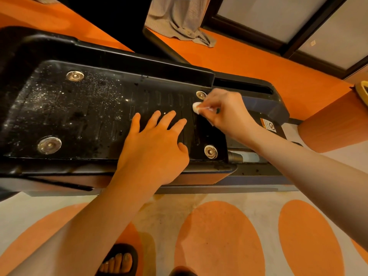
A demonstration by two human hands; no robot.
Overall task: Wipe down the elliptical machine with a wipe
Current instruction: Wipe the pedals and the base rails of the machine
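Two hands are over the pedal (99,108), a long black footplate with raised walls, shaped like a shallow tray. Lying in it I see only a scatter of pale specks and dust, thickest toward its left end, thinner toward the middle. Four round metal bolts sit near its corners; the nearest to my right hand is the bolt (200,95) at the far right corner. Ribbed slots run across the plate's floor.

My left hand (153,144) rests flat on the plate, fingers spread and straight, thumb out to the side, holding nothing. My right hand (223,112) has its fingers curled, pinching the wipe (196,107). The wipe is small, white and bunched into a wad; only its rounded end shows past the fingertips, pressed at the plate's right end, just beside that bolt. The rest is hidden in my fingers, so I cannot tell its full shape.

To the right, the pedal joins a dark arm with a warning label (268,126) on it. On the orange floor behind lies a grey cloth (183,22). Below, a sandal (119,259) with toes showing stands on a carpet (219,236) of orange ovals.
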